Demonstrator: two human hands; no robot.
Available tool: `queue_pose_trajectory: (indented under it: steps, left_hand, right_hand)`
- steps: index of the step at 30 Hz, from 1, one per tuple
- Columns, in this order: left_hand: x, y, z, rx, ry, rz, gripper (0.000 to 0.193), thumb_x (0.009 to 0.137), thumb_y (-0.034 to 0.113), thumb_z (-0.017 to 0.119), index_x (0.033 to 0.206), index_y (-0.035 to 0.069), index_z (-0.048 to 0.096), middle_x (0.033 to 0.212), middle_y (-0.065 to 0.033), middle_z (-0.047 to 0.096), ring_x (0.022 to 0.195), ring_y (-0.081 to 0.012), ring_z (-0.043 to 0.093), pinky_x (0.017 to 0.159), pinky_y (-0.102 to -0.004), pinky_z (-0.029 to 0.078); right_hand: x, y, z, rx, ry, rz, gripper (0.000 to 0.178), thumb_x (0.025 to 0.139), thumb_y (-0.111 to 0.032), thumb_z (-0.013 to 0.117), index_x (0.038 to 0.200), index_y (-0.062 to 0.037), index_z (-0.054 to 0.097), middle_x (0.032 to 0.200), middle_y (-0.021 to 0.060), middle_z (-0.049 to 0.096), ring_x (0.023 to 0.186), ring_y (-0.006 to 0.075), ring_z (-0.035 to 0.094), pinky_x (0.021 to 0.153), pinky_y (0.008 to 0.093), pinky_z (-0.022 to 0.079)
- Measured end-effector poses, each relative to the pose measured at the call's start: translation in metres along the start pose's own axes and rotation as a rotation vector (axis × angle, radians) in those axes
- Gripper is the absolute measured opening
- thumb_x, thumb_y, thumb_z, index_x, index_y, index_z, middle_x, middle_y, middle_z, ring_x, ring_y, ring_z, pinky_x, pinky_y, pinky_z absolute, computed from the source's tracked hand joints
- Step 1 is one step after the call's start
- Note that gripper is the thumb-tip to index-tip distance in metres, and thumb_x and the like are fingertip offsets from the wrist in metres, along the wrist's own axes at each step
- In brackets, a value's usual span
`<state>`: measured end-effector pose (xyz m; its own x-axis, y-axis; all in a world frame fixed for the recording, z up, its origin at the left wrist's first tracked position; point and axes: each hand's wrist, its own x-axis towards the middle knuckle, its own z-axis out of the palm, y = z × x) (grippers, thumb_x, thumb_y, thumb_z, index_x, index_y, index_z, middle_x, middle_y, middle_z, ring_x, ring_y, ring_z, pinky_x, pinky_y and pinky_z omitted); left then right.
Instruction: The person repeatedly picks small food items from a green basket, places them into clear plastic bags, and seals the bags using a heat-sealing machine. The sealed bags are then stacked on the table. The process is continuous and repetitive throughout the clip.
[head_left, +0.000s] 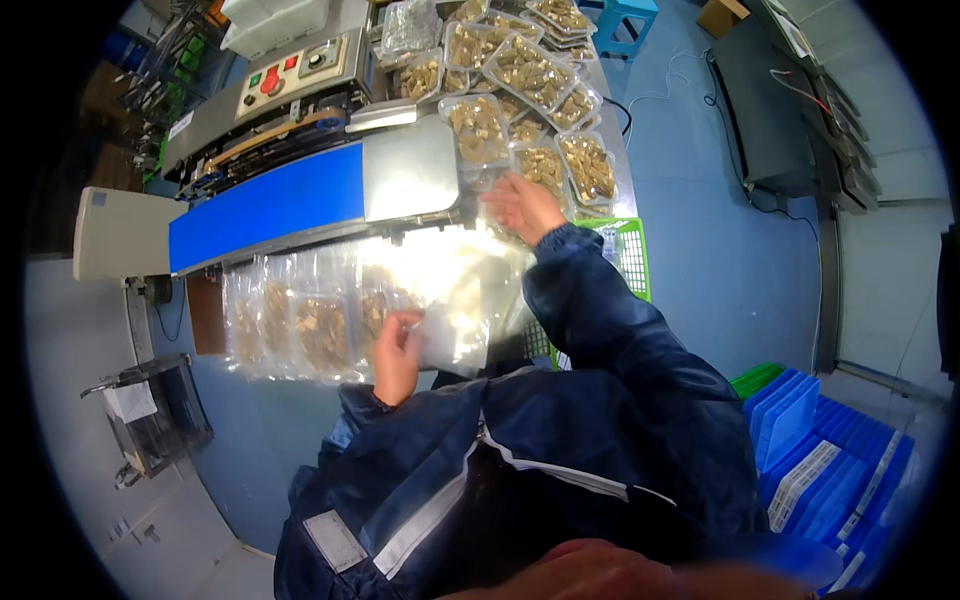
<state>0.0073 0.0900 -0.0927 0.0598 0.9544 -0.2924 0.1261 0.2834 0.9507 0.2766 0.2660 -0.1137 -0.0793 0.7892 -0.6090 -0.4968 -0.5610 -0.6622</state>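
My left hand (397, 358) pinches the lower part of a clear plastic bag (462, 330), which shines with glare in front of the sealing machine. To its left, several clear bags holding trays of brown pieces (322, 330) lie in an overlapping row. My right hand (522, 208) is beside the machine's metal plate, its fingers stretched out and apart, with nothing visible in them. Just beyond it are clear plastic trays of brown dried pieces (475, 130), heaped on the steel table. Glare hides the far edge of the bag.
The sealing machine's blue belt (270, 208) and metal end plate (410, 170) lie ahead, with a control panel (292, 75) behind. A green basket (628, 258) is under my right forearm. Blue crates (830, 460) are stacked at right, and a blue stool (627, 25) stands far off.
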Motion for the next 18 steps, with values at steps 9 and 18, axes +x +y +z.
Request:
queue_pose_trajectory:
  steps: [9,18]
  left_hand:
    - [0.010,-0.035,-0.015,0.059,0.057,0.029,0.008,0.083,-0.002,0.067,0.090,0.002,0.063,0.110,-0.0093,0.066,0.103,-0.0157,0.059,0.092,-0.0283,0.044]
    - [0.006,-0.039,0.007,0.051,0.060,0.086,0.011,0.085,0.000,0.066,0.096,0.001,0.066,0.096,-0.0026,0.062,0.092,-0.0111,0.058,0.077,-0.0243,0.046]
  right_hand:
    - [0.096,0.020,0.014,0.232,0.154,-0.185,0.025,0.101,-0.029,0.046,0.103,-0.0035,0.050,0.081,0.0125,0.065,0.053,0.0124,0.051,0.045,0.0268,0.041]
    - [-0.007,-0.033,0.022,-0.945,0.465,-1.075,0.028,0.098,-0.025,0.056,0.083,-0.0010,0.056,0.072,0.0069,0.064,0.059,0.0151,0.059,0.055,0.0297,0.047]
